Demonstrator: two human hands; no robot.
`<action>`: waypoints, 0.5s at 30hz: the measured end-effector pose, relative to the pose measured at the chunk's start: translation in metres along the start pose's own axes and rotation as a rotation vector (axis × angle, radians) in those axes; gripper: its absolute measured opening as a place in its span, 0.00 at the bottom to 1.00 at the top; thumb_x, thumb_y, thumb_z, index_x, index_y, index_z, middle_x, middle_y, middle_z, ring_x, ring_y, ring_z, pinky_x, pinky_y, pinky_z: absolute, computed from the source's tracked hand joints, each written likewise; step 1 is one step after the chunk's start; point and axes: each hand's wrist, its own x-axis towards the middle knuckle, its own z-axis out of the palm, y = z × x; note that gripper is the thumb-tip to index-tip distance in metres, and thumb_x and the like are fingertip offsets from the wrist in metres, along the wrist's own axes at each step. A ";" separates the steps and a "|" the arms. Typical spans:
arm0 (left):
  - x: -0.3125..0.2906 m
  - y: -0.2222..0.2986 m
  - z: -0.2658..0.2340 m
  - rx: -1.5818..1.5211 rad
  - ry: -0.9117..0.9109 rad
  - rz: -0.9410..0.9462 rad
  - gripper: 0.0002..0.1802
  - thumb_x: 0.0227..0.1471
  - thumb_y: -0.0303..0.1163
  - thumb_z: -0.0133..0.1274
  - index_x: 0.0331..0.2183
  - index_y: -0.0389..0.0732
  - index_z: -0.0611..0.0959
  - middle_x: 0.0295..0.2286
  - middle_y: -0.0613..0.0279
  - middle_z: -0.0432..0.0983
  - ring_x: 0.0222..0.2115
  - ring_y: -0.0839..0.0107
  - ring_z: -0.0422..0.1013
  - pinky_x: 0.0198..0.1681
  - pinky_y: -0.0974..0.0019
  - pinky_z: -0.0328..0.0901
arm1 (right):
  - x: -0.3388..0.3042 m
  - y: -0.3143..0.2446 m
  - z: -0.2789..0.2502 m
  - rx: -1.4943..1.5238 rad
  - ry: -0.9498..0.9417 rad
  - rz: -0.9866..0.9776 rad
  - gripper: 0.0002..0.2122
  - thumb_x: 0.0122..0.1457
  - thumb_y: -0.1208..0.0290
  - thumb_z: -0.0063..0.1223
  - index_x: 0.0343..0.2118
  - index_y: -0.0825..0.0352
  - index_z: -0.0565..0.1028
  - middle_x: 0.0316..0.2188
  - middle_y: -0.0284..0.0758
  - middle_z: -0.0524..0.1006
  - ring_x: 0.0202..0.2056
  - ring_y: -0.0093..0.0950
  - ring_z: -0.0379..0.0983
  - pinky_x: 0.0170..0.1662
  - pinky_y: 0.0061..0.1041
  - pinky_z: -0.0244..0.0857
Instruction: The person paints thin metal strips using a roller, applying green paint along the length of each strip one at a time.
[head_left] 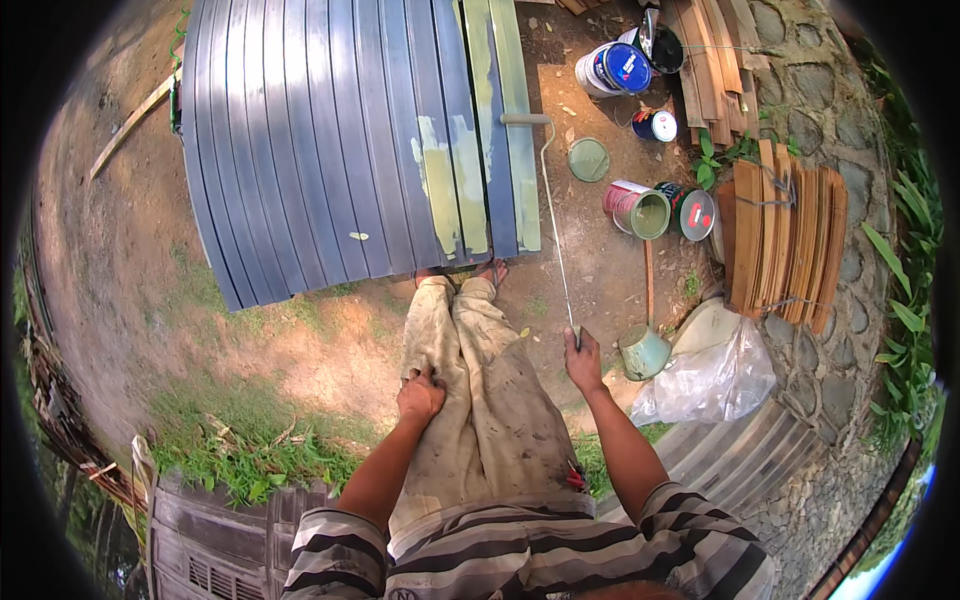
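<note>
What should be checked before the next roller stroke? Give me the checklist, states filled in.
1. Roller in hand: ok, the right hand grips its long handle.
2. Left hand clear of the wet-looking patches: ok, it is on the trousers.
3. Roller head touching the boards: cannot tell; it appears over the right edge.
4. Boards fully coated: not ok, pale green only toward the right; most are blue-grey.
5. Paint bucket open: ok, green shows inside.
6. Enough paint left: cannot tell.

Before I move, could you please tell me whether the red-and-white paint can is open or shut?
Open: no lid covers the paint can; its green inside shows.
</note>
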 end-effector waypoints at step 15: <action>0.002 -0.001 0.010 0.031 0.004 -0.010 0.31 0.58 0.50 0.48 0.60 0.52 0.75 0.57 0.49 0.70 0.55 0.46 0.72 0.59 0.48 0.67 | 0.257 -0.251 -0.077 0.217 -0.055 0.028 0.38 0.69 0.39 0.40 0.44 0.82 0.76 0.31 0.54 0.82 0.29 0.45 0.82 0.39 0.43 0.75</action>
